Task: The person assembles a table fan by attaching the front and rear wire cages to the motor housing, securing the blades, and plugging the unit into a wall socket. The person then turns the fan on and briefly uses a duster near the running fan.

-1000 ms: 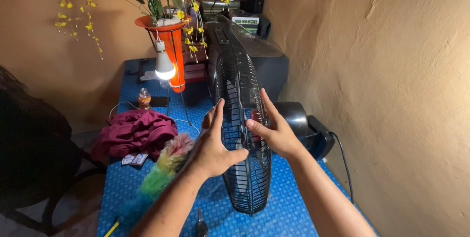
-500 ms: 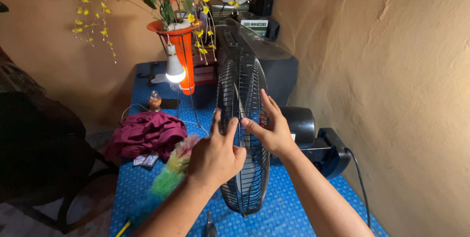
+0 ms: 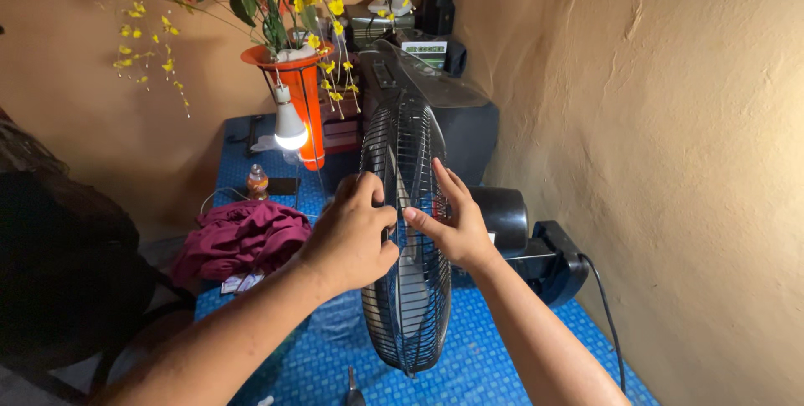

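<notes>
A black wire fan guard (image 3: 404, 155) stands on edge on the blue patterned table (image 3: 502, 364), seen nearly side-on. My left hand (image 3: 352, 234) is curled against the guard's left face, fingers closed on the wires near its middle. My right hand (image 3: 452, 222) lies on the right face, thumb hooked over the wires and fingers spread along the grille. Behind the guard sits the fan's black motor housing (image 3: 502, 213) and its base (image 3: 553, 259), with a cord (image 3: 607, 314) running down along the wall.
An orange vase of red and yellow flowers (image 3: 297, 92) and a lit white bulb (image 3: 290, 129) stand at the back left. A maroon cloth (image 3: 239, 238), a small bottle (image 3: 257, 180), a dark box (image 3: 456, 121) and a screwdriver tip (image 3: 352, 389) are nearby. A tan wall (image 3: 670, 163) is close on the right.
My left hand went from flat beside the guard to curled onto its wires. The view shifted, and my left forearm now hides the coloured feather duster.
</notes>
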